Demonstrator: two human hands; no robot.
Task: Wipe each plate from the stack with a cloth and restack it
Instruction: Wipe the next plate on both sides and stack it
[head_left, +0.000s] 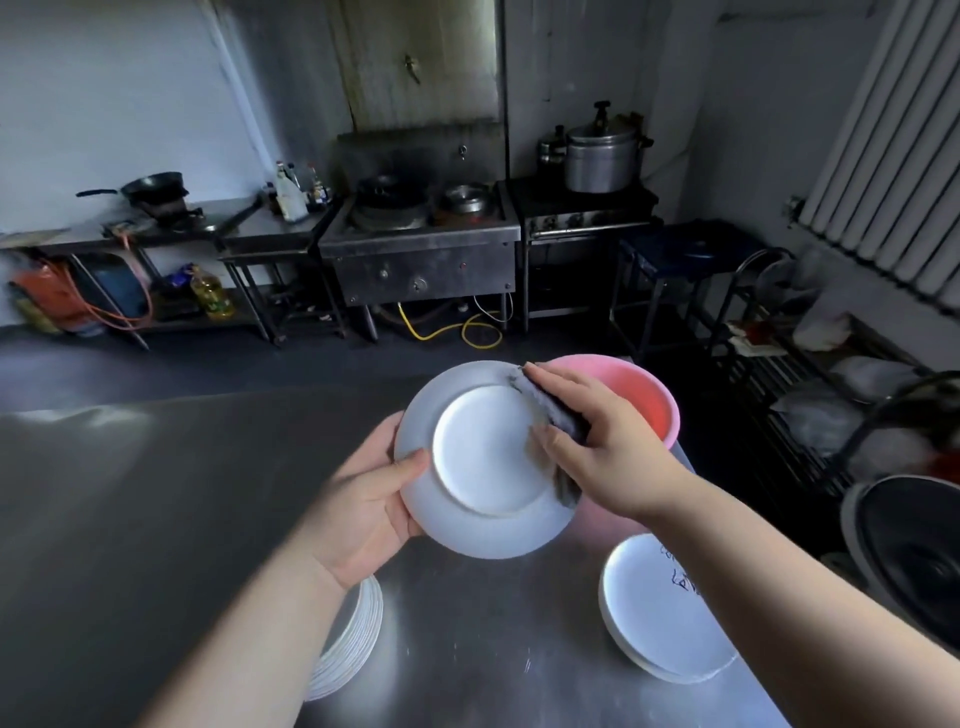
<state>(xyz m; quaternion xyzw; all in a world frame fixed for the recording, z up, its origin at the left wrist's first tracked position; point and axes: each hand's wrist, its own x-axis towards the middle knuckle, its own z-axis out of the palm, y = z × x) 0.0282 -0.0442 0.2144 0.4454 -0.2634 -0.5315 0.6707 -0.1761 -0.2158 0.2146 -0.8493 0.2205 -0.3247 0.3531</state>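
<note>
My left hand (371, 499) grips the left rim of a white plate (483, 462), held up above the steel table with its underside towards me. My right hand (602, 441) presses a dark grey cloth (553, 415) against the plate's right side, fingers curled over the cloth. A tall stack of white plates (353, 639) stands on the table under my left forearm, partly hidden by it. A short stack of white plates (660, 618) with black lettering lies at the right, below my right forearm.
A pink plastic basin (649, 400) sits behind my right hand at the steel table's (156, 493) far right corner. Beyond the table are a stove, a pressure cooker (602, 150) and a wok. A wire rack (810, 395) and a large dark pan (919, 551) stand at the right.
</note>
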